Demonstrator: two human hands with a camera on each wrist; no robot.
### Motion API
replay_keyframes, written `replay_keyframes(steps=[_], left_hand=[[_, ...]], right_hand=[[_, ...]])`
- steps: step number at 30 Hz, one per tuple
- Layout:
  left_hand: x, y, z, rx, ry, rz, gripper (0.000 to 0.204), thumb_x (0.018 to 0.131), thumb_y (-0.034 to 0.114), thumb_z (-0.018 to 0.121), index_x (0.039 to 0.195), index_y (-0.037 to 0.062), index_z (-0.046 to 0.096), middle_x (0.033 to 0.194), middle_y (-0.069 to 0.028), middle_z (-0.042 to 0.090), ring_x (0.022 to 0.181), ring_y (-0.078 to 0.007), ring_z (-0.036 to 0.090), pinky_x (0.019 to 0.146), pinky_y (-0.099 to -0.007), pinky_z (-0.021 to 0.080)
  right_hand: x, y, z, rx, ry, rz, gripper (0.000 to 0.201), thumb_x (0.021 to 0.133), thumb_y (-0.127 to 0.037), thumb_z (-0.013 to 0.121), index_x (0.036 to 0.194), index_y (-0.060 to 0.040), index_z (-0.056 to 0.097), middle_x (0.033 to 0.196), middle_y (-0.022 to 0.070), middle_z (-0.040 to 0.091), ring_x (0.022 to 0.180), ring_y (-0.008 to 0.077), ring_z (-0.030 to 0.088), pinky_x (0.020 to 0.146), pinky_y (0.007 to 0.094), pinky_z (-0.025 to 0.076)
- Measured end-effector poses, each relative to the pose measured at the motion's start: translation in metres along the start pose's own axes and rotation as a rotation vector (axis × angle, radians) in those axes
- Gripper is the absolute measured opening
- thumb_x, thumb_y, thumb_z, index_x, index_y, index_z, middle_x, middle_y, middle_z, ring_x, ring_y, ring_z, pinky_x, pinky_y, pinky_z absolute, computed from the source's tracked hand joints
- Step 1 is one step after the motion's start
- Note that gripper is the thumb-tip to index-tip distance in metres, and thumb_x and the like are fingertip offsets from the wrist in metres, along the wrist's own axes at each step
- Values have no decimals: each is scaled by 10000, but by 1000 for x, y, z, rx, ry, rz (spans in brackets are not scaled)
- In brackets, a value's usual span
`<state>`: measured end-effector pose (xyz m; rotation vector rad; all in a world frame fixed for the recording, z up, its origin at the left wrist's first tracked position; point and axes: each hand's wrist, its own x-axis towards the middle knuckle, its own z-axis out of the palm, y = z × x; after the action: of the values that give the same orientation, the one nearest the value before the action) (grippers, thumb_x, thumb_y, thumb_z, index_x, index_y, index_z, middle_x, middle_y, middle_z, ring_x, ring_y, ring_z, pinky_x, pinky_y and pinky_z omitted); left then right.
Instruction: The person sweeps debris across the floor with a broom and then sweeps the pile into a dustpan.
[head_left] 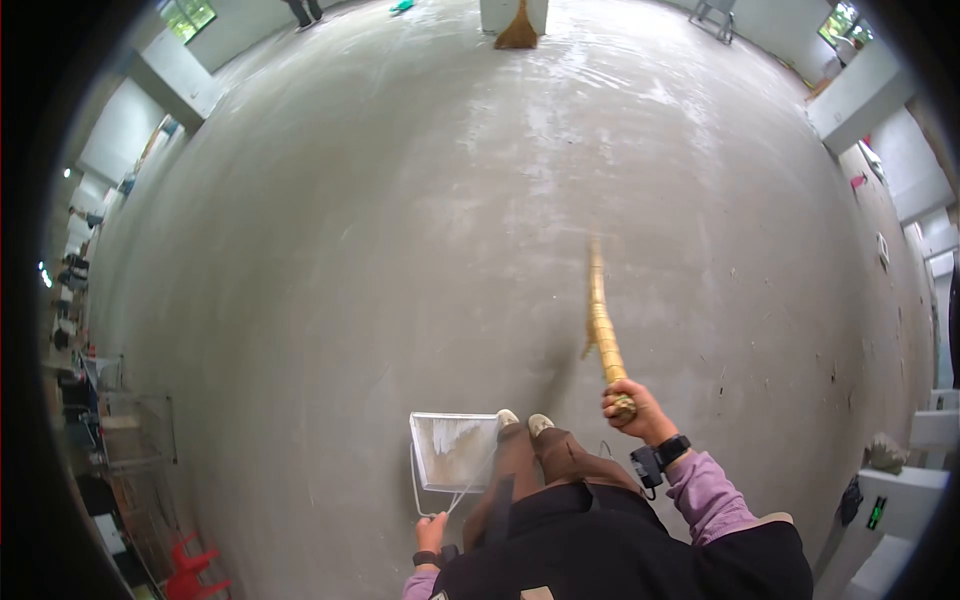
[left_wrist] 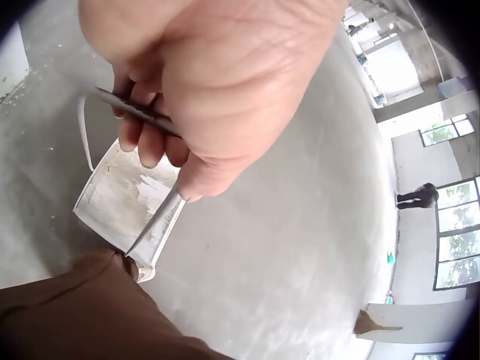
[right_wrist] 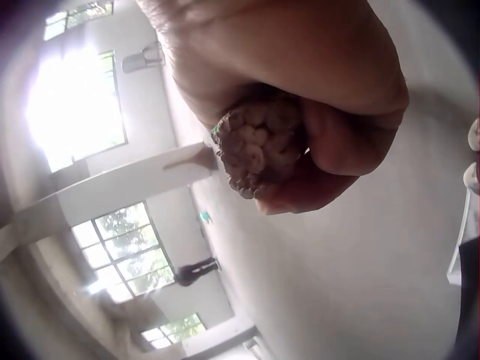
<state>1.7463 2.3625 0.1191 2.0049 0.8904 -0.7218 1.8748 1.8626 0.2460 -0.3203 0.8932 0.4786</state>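
Observation:
My right hand [head_left: 637,408] grips the butt of a straw broom [head_left: 603,325], whose bound, yellowish length reaches forward over the grey floor; its far end is blurred. In the right wrist view the fingers wrap round the knobbly bundled end of the broom [right_wrist: 259,146]. Low on the left, my left hand [head_left: 431,532] holds the thin bent handle [left_wrist: 156,225] of a white-rimmed dustpan [head_left: 450,455]. The pan is beside my left shoe [head_left: 507,417], its inside smeared with pale dust. From the left wrist, the curled fingers show around the handle, partly hidden by the palm.
Another broom [head_left: 517,32] stands against a pillar [head_left: 488,14] across the concrete floor [head_left: 400,250]. A person [left_wrist: 418,196] is near the far windows. A red stool [head_left: 190,570] and furniture line the left; white blocks [head_left: 900,495] stand at the right.

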Motion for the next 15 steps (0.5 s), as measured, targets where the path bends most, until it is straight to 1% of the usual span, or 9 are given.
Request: replay_keyframes(steps=[2, 4, 5, 6, 8, 11, 12, 14, 15], left_hand=[[9, -8, -11, 61, -54, -9, 359, 696, 274, 654, 755, -76, 595, 678, -76, 591, 630, -125, 493, 574, -311, 405], [7, -1, -23, 81, -72, -11, 368, 701, 283, 652, 760, -76, 596, 674, -86, 594, 630, -128, 498, 574, -314, 408], [4, 5, -29, 92, -76, -14, 372, 703, 287, 651, 762, -76, 597, 672, -91, 596, 629, -129, 501, 574, -316, 409], [4, 9, -34, 91, -73, -10, 373, 704, 288, 651, 766, -76, 598, 674, -89, 596, 629, -130, 502, 574, -315, 409], [6, 16, -41, 93, -67, -1, 374, 707, 288, 651, 774, -76, 600, 679, -86, 597, 628, -130, 502, 574, -315, 410], [-6, 45, -51, 85, -93, -22, 379, 713, 289, 649, 786, -81, 600, 683, -85, 600, 628, -132, 504, 578, -314, 412], [1, 38, -51, 128, -97, -10, 378, 713, 286, 652, 793, -79, 600, 688, -82, 600, 636, -132, 505, 587, -313, 415], [-3, 45, -54, 182, -93, -1, 373, 713, 284, 655, 798, -75, 602, 704, -86, 603, 654, -131, 511, 599, -312, 419], [-4, 49, -54, 205, -93, 5, 371, 712, 282, 657, 801, -74, 602, 711, -89, 605, 664, -131, 514, 605, -311, 421]], right_hand=[[14, 22, 24, -18, -52, 80, 109, 772, -132, 528, 806, -70, 446, 636, -5, 483, 504, 104, 475, 387, 202, 352], [41, 41, 44, -39, -163, 161, 129, 776, -125, 517, 837, -57, 427, 661, 10, 475, 538, 105, 472, 420, 202, 368], [59, 53, 57, -58, -157, 157, 139, 777, -125, 514, 853, -57, 420, 666, 24, 476, 539, 112, 473, 417, 207, 369], [77, 60, 76, -44, -129, 156, 141, 773, -120, 510, 861, -60, 417, 665, 34, 476, 543, 122, 476, 416, 214, 372], [102, 67, 123, -79, -242, 150, 156, 762, -112, 518, 857, -46, 413, 675, 40, 479, 546, 126, 482, 415, 216, 370], [142, 65, 170, 160, -167, 273, 154, 754, -111, 536, 829, -31, 428, 692, 46, 492, 538, 136, 507, 414, 222, 372], [154, 58, 170, 236, -205, 293, 156, 752, -110, 535, 828, -30, 426, 693, 44, 486, 539, 132, 504, 413, 220, 367], [176, 45, 157, 385, -273, 330, 158, 749, -108, 534, 825, -27, 421, 693, 40, 476, 543, 123, 496, 411, 216, 355], [178, 38, 147, 423, -306, 315, 160, 748, -108, 533, 823, -28, 418, 693, 37, 471, 541, 116, 491, 407, 212, 347]])
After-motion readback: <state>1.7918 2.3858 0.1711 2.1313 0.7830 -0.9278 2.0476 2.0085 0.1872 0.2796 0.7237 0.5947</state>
